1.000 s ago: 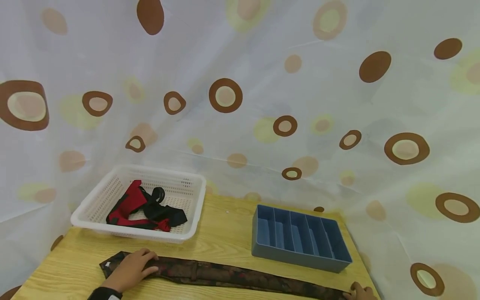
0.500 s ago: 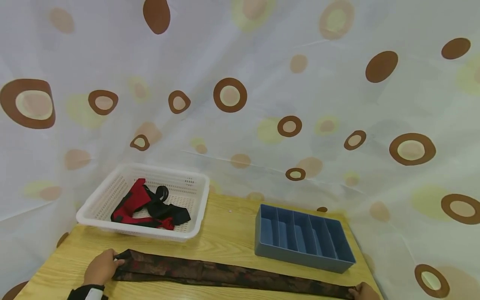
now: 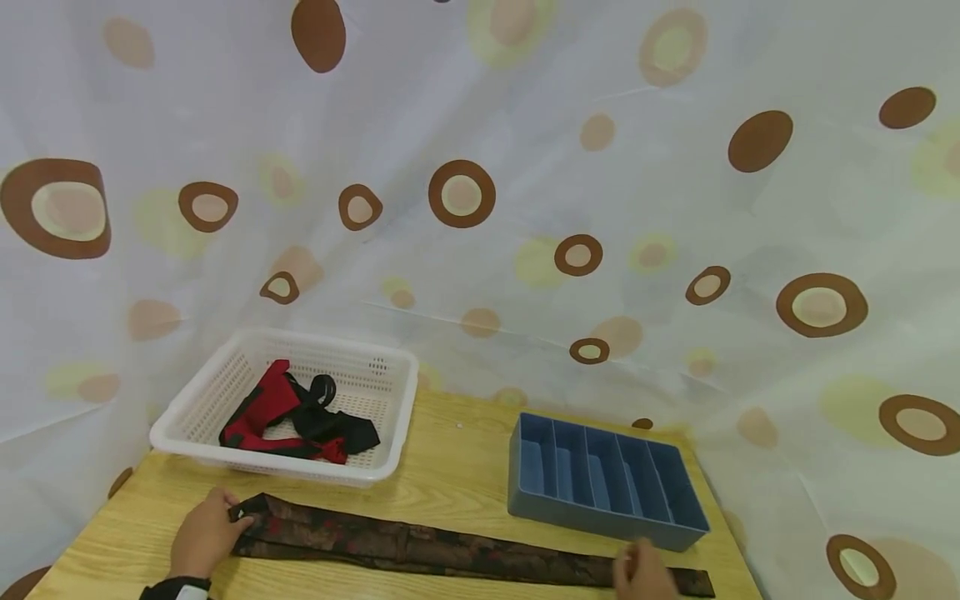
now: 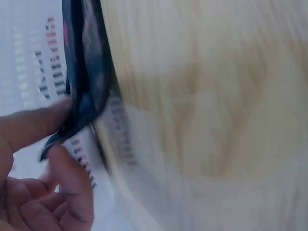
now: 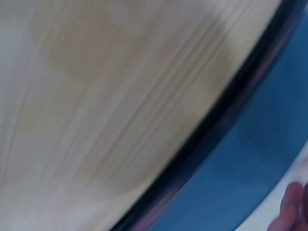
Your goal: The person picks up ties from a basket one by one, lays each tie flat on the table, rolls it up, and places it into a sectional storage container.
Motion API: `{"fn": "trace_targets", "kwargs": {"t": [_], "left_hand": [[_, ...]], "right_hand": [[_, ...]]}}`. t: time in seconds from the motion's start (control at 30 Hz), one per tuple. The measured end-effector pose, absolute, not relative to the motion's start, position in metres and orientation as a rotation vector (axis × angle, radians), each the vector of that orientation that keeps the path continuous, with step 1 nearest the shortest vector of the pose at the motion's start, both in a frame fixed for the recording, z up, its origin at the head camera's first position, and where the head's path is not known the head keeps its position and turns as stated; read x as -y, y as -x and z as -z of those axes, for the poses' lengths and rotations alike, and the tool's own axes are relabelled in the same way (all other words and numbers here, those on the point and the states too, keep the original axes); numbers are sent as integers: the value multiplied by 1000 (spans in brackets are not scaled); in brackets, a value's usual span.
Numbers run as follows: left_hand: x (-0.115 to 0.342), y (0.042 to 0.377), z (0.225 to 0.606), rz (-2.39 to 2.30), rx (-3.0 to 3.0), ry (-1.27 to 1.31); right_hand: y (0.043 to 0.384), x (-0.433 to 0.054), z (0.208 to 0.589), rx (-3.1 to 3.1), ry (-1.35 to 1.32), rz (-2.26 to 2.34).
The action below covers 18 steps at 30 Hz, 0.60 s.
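A long dark brown patterned necktie (image 3: 450,547) lies stretched across the table, folded lengthwise. My left hand (image 3: 201,537) pinches its wide end between thumb and finger; the left wrist view shows the dark cloth (image 4: 89,57) bending down into that pinch. Blurred by motion, my right hand (image 3: 643,573) is over the narrow part, a little in from the tip, which lies free to its right. In the right wrist view only some fingertips (image 5: 289,207) show at the corner, apart from the necktie (image 5: 211,132).
Behind the left hand stands a white perforated basket (image 3: 405,408) holding a red-and-black necktie (image 3: 273,400) and a black one (image 3: 352,429). A blue box (image 3: 600,517) with several narrow compartments sits at the back right of the wooden table (image 3: 450,467). A patterned sheet (image 3: 510,275) hangs behind.
My left hand has gone from lying over the necktie's wide end to pinching its tip. My right hand has let go of the narrow end and moved left along the tie.
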State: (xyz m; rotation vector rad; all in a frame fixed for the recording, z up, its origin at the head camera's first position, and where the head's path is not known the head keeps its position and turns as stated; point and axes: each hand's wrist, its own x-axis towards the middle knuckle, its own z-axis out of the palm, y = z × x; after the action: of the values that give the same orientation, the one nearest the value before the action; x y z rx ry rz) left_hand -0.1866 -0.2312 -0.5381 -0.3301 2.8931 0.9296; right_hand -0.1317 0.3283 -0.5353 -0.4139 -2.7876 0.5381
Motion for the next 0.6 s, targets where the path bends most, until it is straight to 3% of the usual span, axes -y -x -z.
{"fn": "trace_targets", "kwargs": {"t": [0.13, 0.33, 0.43, 0.6], "left_hand": [[215, 186, 537, -965, -2979, 244], [201, 189, 536, -946, -3067, 157], [199, 188, 539, -961, -3090, 129], [196, 186, 543, -1014, -3075, 80]], "right_hand": [[124, -205, 529, 2903, -142, -677], [156, -67, 522, 2851, -1122, -667], [173, -12, 526, 2759, -1285, -446], [187, 40, 541, 2817, -1257, -231]]}}
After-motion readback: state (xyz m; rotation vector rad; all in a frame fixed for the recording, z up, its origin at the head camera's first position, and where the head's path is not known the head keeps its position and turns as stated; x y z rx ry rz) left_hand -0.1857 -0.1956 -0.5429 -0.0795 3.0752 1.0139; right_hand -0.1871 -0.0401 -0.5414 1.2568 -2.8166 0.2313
